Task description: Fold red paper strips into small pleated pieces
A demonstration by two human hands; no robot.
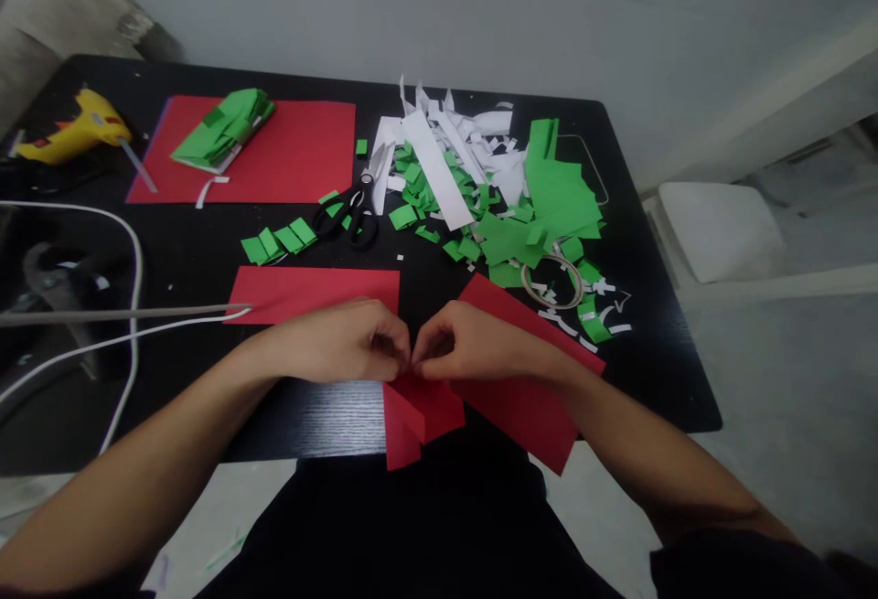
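My left hand (357, 340) and my right hand (473, 343) meet at the near side of the black table. Both pinch the top of a folded piece of red paper (425, 407), whose lower flaps spread toward the table's front edge. The fingertips nearly touch each other, and the exact fold between them is hidden. A flat red paper strip (308, 293) lies just behind my left hand. Under my right hand and wrist rests a larger red sheet (521, 398), set at a slant.
Black scissors (355, 206) lie mid-table beside green and white paper scraps (445, 178) and a tape roll (552, 282). At the left are a yellow glue gun (82, 130), white cable (137, 261) and pliers (58, 279). A folded green bundle (226, 130) sits on a red sheet (308, 151).
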